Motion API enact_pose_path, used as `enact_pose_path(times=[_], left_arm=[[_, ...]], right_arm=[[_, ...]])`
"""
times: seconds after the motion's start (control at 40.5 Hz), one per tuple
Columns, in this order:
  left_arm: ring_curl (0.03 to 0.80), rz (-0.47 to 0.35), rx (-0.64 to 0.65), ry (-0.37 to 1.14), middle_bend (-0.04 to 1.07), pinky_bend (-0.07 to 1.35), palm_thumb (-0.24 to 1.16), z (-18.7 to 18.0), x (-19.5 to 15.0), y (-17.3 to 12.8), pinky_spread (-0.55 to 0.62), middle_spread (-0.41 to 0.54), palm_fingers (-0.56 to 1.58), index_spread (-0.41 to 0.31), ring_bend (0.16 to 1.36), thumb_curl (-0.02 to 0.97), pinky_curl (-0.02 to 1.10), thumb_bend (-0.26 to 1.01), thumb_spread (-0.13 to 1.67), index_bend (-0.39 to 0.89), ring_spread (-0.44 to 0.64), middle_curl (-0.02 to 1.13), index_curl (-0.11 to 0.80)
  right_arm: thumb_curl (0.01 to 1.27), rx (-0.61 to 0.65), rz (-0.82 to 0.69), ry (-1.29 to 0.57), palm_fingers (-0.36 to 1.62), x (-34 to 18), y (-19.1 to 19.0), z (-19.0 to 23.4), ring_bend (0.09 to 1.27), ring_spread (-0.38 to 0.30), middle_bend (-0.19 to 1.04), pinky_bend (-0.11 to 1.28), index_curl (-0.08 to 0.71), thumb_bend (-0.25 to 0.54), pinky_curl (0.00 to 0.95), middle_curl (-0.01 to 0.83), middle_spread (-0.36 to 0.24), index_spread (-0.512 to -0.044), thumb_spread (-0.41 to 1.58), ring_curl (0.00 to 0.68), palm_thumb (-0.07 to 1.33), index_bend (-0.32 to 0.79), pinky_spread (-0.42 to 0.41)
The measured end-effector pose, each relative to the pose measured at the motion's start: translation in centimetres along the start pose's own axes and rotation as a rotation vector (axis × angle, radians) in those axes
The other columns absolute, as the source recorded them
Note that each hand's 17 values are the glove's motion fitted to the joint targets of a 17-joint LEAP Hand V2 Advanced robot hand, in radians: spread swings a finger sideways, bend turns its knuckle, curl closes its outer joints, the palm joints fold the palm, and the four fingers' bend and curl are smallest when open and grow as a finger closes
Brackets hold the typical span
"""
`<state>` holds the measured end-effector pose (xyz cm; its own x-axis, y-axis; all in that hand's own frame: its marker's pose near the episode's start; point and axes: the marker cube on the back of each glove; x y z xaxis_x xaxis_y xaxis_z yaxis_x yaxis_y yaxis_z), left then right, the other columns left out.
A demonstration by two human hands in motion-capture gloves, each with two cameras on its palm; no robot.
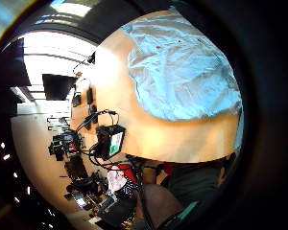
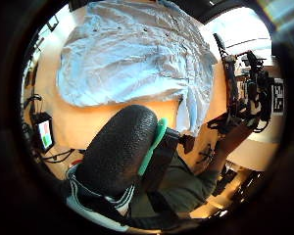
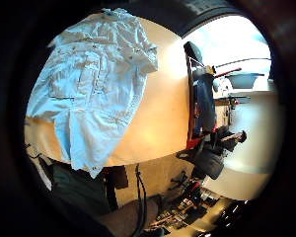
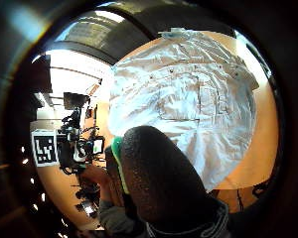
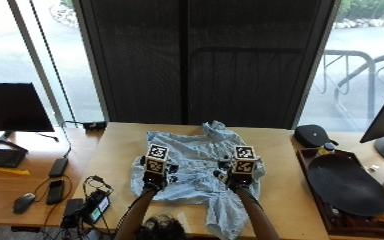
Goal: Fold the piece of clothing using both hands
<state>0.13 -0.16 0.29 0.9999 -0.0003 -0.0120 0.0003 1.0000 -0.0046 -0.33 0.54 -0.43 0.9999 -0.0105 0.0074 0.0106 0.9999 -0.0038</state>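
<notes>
We are looking at a light blue shirt [image 5: 195, 172] lying spread out and crumpled in the centre of the wooden table [image 5: 278, 200], one part trailing over the near edge at lower centre. Our left hand [image 5: 155, 172] is hovering over its left part and our right hand [image 5: 238, 172] over its right. We cannot tell how far either hand's fingers are opening, nor whether they are touching the cloth. A dark tray [image 5: 348, 187] is sitting at the right.

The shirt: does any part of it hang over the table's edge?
Yes: in the outside view one end of the light blue shirt droops past the near edge of the wooden table, toward the person.
</notes>
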Motion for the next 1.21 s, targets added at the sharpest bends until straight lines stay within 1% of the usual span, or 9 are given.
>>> enact_pose_path(times=[0.049,0.148,0.346,0.494,0.692,0.889,0.988,1.062,1.21], left_arm=[[0.097,0.001,-0.002,0.003,0.24,0.30,0.07,0.2,0.0,-0.1,0.20,0.047,0.32,-0.056,0.45,0.033,0.05,0.03,0.49,0.10,0.17,0.08,0.030],[0.153,0.000,-0.005,0.002,0.25,0.33,0.09,-0.2,0.0,0.2,0.29,0.071,0.28,-0.070,0.51,0.061,0.09,0.03,0.71,0.11,0.24,0.14,0.062],[0.197,0.002,0.011,0.002,0.25,0.37,0.09,-0.7,0.4,0.2,0.39,0.091,0.23,-0.086,0.56,0.110,0.13,0.00,0.96,0.13,0.31,0.21,0.112],[0.215,0.028,-0.001,0.011,0.26,0.38,0.09,-0.3,0.5,0.2,0.43,0.097,0.21,-0.091,0.58,0.141,0.15,-0.01,1.04,0.13,0.33,0.24,0.144],[0.232,0.015,-0.008,0.004,0.26,0.40,0.09,0.2,0.1,0.2,0.46,0.108,0.19,-0.094,0.60,0.175,0.17,-0.02,1.10,0.13,0.35,0.28,0.178],[0.245,-0.012,0.015,0.009,0.26,0.41,0.09,0.2,-0.5,2.0,0.47,0.114,0.18,-0.095,0.61,0.199,0.20,-0.02,1.13,0.14,0.36,0.31,0.205],[0.250,-0.003,0.020,0.015,0.26,0.42,0.08,1.8,-0.6,2.3,0.47,0.115,0.17,-0.095,0.62,0.208,0.21,-0.02,1.14,0.14,0.36,0.32,0.216],[0.254,0.001,0.000,0.013,0.26,0.42,0.09,3.3,-0.4,2.9,0.47,0.115,0.17,-0.095,0.62,0.214,0.21,-0.02,1.14,0.14,0.36,0.33,0.224],[0.266,0.032,-0.129,0.009,0.25,0.45,0.18,7.9,0.1,1.8,0.46,0.116,0.18,-0.092,0.65,0.243,0.23,0.01,1.17,0.12,0.34,0.34,0.229]], right_arm=[[0.04,0.002,-0.001,0.006,0.22,-0.2,0.4,-0.3,0.21,0.065,0.17,0.44,0.062,0.038,0.111,0.044,-0.019,-0.235,0.51,0.036,0.08,0.18,0.146],[0.07,0.020,-0.003,0.029,0.19,-0.5,1.2,-1.1,0.22,0.091,0.17,0.48,0.115,0.024,0.168,0.076,-0.026,-0.311,0.74,0.074,0.08,0.18,0.198],[0.12,0.048,-0.013,0.042,0.15,-1.0,1.8,-1.8,0.24,0.120,0.17,0.51,0.172,-0.006,0.221,0.129,-0.033,-0.383,0.99,0.116,0.08,0.17,0.247],[0.15,0.061,-0.019,0.049,0.14,-1.3,1.9,-1.9,0.24,0.130,0.18,0.51,0.204,-0.018,0.244,0.160,-0.035,-0.404,1.07,0.139,0.07,0.17,0.261],[0.18,0.056,-0.019,0.052,0.12,-1.5,2.1,-1.7,0.25,0.137,0.18,0.52,0.235,-0.020,0.272,0.192,-0.036,-0.416,1.12,0.165,0.05,0.17,0.268],[0.21,0.036,-0.001,0.053,0.11,-0.5,2.7,-0.9,0.25,0.139,0.17,0.53,0.257,-0.019,0.290,0.216,-0.036,-0.421,1.13,0.186,0.04,0.17,0.271],[0.22,0.012,-0.001,0.034,0.11,0.1,3.2,0.8,0.26,0.140,0.17,0.53,0.266,-0.016,0.298,0.223,-0.032,-0.422,1.13,0.195,0.05,0.17,0.272],[0.25,-0.023,0.005,0.033,0.12,0.6,3.9,2.9,0.26,0.150,0.17,0.54,0.272,0.016,0.304,0.229,-0.018,-0.421,1.13,0.200,0.14,0.17,0.278],[0.29,-0.107,0.013,0.072,0.17,1.6,4.8,6.7,0.28,0.164,0.17,0.58,0.275,0.039,0.323,0.239,0.006,-0.414,1.12,0.216,0.26,0.15,0.282]])
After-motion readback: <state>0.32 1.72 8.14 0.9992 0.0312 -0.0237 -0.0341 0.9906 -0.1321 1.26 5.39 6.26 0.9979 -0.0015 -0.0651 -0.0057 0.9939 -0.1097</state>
